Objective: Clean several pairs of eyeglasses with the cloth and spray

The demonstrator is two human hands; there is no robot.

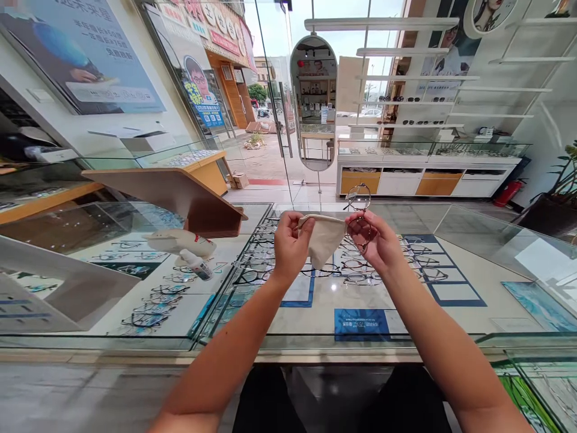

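Observation:
A beige cleaning cloth [325, 237] hangs from the pinched fingers of my left hand [291, 249], above the glass counter. Its right corner reaches the fingertips of my right hand [382, 245]; whether they pinch it, I cannot tell. My right hand grips a pair of round, thin-rimmed eyeglasses [359, 197], turned upright with one lens above the fingers and the other against them. Beneath both hands, several eyeglass frames [360, 264] lie in rows inside the display counter [315, 355].
A small white bottle [196, 264] lies to the left, beside a beige item [175, 242] with red marks. Behind them stands a brown tilted stand [180, 192]. An oval mirror [314, 102] and white shelves [408, 102] are farther back. A blue card [360, 325] is near the front edge.

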